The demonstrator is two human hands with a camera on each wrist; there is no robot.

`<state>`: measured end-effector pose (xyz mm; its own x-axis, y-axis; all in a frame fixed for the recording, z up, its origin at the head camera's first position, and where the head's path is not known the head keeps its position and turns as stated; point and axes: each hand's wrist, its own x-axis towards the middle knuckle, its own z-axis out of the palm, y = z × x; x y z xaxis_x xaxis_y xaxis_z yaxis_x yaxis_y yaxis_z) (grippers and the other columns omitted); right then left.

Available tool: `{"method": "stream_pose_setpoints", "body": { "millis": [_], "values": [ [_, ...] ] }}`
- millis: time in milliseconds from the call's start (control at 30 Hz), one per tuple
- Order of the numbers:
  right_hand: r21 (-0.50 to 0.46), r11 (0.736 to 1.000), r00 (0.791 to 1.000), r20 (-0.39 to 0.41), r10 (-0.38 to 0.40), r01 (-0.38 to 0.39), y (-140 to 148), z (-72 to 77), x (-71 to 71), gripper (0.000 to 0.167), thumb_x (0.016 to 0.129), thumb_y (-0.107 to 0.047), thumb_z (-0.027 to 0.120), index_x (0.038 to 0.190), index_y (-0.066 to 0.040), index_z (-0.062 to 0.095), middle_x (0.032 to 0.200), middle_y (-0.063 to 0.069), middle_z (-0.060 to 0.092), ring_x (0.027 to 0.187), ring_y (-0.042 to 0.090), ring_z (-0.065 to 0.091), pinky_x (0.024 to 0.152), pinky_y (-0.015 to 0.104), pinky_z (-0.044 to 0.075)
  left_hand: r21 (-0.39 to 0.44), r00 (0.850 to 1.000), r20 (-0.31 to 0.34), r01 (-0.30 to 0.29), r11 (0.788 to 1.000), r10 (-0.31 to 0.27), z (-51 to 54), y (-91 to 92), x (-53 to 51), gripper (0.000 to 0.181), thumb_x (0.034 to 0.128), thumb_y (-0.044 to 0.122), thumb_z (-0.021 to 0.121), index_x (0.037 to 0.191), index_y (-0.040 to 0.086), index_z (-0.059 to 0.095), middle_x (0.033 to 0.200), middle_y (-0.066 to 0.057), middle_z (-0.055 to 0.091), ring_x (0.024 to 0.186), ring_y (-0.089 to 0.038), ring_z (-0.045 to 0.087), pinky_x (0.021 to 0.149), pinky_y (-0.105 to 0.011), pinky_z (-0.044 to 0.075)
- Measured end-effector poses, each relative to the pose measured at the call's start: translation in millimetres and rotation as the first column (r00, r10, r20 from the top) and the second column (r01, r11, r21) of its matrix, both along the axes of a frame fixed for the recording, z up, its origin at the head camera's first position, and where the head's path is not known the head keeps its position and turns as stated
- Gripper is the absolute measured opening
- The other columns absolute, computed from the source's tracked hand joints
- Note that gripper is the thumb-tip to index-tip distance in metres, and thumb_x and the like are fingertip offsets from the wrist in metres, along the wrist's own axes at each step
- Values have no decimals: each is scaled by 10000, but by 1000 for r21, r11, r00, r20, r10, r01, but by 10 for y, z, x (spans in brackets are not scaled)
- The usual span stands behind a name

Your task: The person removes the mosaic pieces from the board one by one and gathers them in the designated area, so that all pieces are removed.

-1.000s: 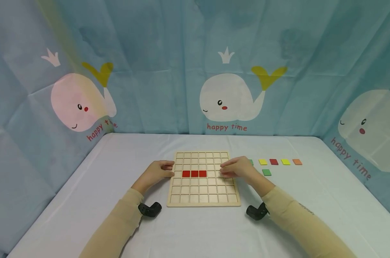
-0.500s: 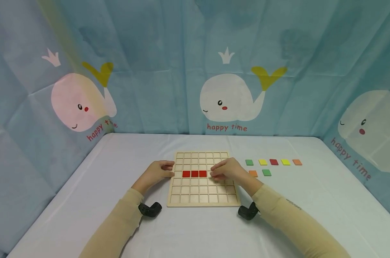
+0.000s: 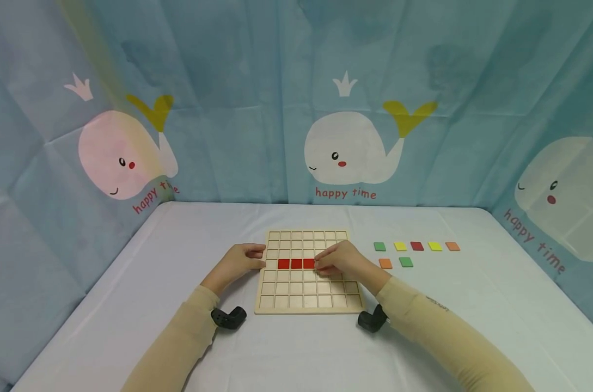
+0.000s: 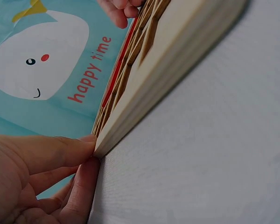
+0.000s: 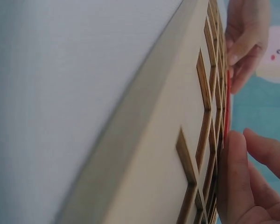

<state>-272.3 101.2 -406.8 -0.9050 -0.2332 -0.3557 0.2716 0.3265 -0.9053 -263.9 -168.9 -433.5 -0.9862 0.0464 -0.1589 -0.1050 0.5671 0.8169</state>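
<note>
A square wooden grid board (image 3: 310,312) lies on the table, with three red tiles (image 3: 296,264) side by side in one of its rows. My left hand (image 3: 234,264) holds the board's left edge; in the left wrist view its thumb (image 4: 60,151) and a finger meet at the wooden rim. Over the row of red tiles, my right hand (image 3: 342,258) has its thumb and fingertips beside the rightmost one. The right wrist view shows the right thumb (image 5: 238,182) against the grid, near the red strip. Whether a tile sits between the right fingertips is hidden.
Right of the board lie loose tiles: green (image 3: 379,246), yellow (image 3: 399,246), dark red (image 3: 416,246), another yellow (image 3: 435,246) and orange (image 3: 452,246), with orange (image 3: 385,263) and green (image 3: 406,262) tiles before them. A whale-print curtain (image 3: 227,152) hangs behind the white table (image 3: 296,354).
My right hand has slid left across the board to the rightmost red tile, uncovering a green and an orange loose tile. The left hand and the board have stayed in place.
</note>
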Motion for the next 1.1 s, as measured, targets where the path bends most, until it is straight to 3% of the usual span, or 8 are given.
{"method": "stream_pose_setpoints", "body": {
  "millis": [467,1100],
  "values": [
    [32,998,999,2,47,-47,-19,24,-19,218,847,10,728,1046,99,724,801,91,757,605,108,694,633,242,585,9,1000,9,2,1000,-2,-18,-2,-7,503,877,92,726,1360,34,598,1168,-131,686,1102,-240,622,957,-377,504],
    [39,999,999,3,32,-32,-47,14,-39,219,830,19,741,1037,90,725,757,77,742,583,110,680,614,256,587,18,1000,-1,17,1000,-17,-7,-19,3,510,880,86,724,1368,26,589,1183,-141,682,1117,-239,621,956,-380,505]
  ]
}}
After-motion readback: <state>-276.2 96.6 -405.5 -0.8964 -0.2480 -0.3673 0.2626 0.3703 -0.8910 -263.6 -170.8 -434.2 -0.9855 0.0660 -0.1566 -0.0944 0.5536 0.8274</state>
